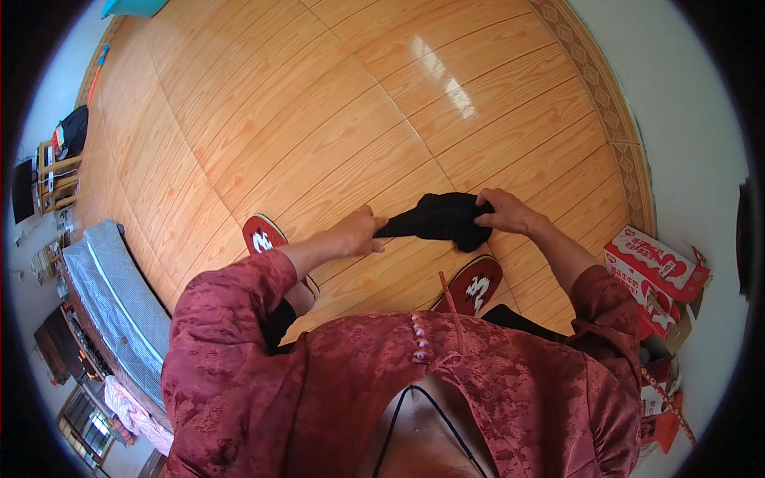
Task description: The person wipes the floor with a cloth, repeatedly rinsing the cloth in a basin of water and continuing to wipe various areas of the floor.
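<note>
A limp black cloth garment [438,217] is stretched sideways between my hands, above the floor and in front of my knees; its exact kind I cannot make out. My left hand [362,231] pinches its narrow, tapered end. At the wider, bunched end, my right hand [504,212] grips the edge between thumb and fingers. Below the cloth, on the right, lies a red slipper [482,280] with a white print. Another red slipper [263,231] shows beyond my left forearm, which partly covers it.
Red and white cartons [653,267] are stacked against the right wall. On the left stands a long piece of furniture with a grey-blue cover [119,275]. Farther off are a wooden rack [60,179] and a turquoise basin [131,6]. The floor [287,119] is glossy, wood-patterned tile.
</note>
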Demonstrator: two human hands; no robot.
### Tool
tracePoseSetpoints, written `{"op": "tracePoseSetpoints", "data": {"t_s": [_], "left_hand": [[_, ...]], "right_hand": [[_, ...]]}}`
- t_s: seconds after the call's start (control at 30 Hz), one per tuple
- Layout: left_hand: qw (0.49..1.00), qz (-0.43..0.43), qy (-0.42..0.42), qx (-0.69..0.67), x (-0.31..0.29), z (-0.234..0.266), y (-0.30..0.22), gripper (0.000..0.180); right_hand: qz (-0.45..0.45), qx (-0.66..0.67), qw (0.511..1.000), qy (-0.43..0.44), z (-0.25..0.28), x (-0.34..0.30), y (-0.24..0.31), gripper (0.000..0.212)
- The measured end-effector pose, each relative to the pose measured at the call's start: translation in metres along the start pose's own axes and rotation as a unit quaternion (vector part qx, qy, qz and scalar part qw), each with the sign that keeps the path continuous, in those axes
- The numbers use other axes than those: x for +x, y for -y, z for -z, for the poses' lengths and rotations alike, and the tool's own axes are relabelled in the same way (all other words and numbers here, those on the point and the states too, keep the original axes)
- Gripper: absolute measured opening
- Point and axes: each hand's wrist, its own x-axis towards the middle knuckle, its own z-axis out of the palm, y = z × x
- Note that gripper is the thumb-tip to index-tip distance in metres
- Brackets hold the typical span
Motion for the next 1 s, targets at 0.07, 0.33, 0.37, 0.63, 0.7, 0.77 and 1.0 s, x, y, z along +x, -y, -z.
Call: {"op": "tracePoseSetpoints", "data": {"t_s": [0.07, 0.33, 0.37, 0.63, 0.7, 0.77, 1.0], "left_hand": [[0.992, 0.031, -0.008, 0.124, -0.001, -0.018, -0.006, 0.064], [0.909, -0.217, -0.063, 0.351, 0.030, -0.070, 0.018, 0.092], [0.905, -0.205, -0.042, 0.371, 0.027, -0.072, 0.016, 0.095], [0.923, -0.194, -0.118, 0.310, 0.039, -0.050, 0.078, 0.094], [0.907, -0.179, -0.187, 0.332, 0.045, -0.006, 0.095, 0.093], [0.892, -0.164, -0.237, 0.348, 0.054, 0.038, 0.120, 0.095], [0.851, -0.020, -0.316, 0.418, 0.077, 0.181, 0.140, 0.101]], "right_hand": [[0.021, -0.037, 0.994, -0.103, -0.003, -0.005, 0.002, 0.038], [0.222, -0.276, 0.928, -0.113, -0.081, -0.009, -0.006, 0.066], [0.219, -0.275, 0.930, -0.110, -0.091, -0.003, -0.015, 0.066], [0.360, -0.231, 0.877, -0.222, -0.057, 0.095, -0.003, 0.049], [0.357, -0.213, 0.865, -0.282, -0.042, 0.135, 0.021, 0.047], [0.356, -0.201, 0.852, -0.328, -0.023, 0.178, 0.046, 0.048], [0.369, -0.245, 0.815, -0.374, 0.075, 0.323, 0.119, 0.055]]}}
